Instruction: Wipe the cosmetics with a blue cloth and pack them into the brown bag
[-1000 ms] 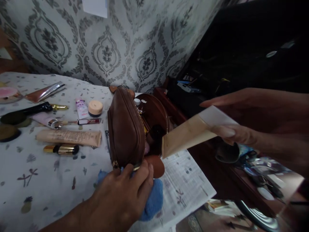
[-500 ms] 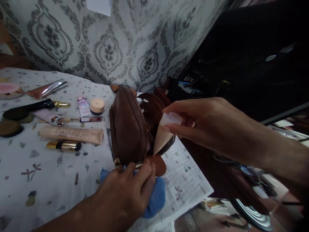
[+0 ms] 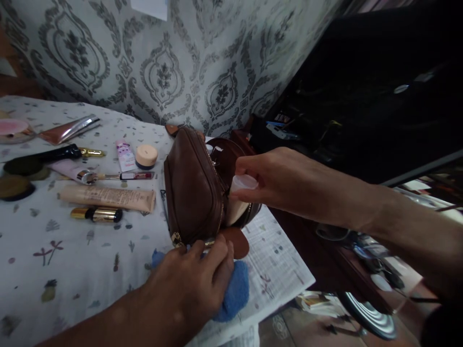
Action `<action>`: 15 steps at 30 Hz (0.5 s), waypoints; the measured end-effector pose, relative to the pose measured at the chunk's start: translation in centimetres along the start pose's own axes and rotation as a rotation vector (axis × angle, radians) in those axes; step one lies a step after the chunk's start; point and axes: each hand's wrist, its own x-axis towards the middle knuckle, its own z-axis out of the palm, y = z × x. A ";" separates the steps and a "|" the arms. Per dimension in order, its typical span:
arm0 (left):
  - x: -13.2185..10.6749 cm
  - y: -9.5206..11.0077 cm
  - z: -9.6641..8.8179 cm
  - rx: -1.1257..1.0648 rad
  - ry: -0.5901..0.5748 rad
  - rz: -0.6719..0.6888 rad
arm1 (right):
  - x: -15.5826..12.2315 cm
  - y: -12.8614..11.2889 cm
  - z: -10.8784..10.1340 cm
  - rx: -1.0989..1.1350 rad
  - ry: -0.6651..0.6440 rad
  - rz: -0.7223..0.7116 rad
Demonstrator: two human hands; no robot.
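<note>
Right grip (image 3: 278, 176) of mine is clamped, thumb against fingers, around the white cap (image 3: 245, 182) of a cream tube (image 3: 236, 212), whose body tips down into the open mouth of the brown pouch (image 3: 191, 188). Holding it by the cap, I judge, leaves the long body free to go between the pouch's sides without my knuckles crowding the opening. I have the left grip (image 3: 191, 279) laid over the pouch's near end, fingers bent beside the zipper pull (image 3: 176, 238), probably to steady the pouch against the tube's push; my thumb is hidden, so I cannot tell whether those fingers are pinched together. Under that palm lies a blue cloth (image 3: 237, 291), partly covered. The pouch sits near the right edge of the counter (image 3: 90, 270), its unzipped mouth turned toward my right, which suits that arm's reach. Left of it lie a long beige tube (image 3: 108, 197), a gold-and-black tube (image 3: 96, 215) and a round jar (image 3: 146, 156), spread apart, so each looks easy to pick out.
</note>
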 end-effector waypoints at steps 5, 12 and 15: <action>-0.2 0.1 0.1 -0.005 -0.050 -0.007 | -0.1 0.1 -0.7 0.078 -0.100 -0.102; -0.3 0.3 0.1 0.028 -0.057 0.004 | -0.3 0.3 0.6 0.068 -0.161 -0.111; -0.1 0.3 -0.1 0.033 -0.036 0.006 | -0.2 0.7 1.4 0.001 -0.144 -0.099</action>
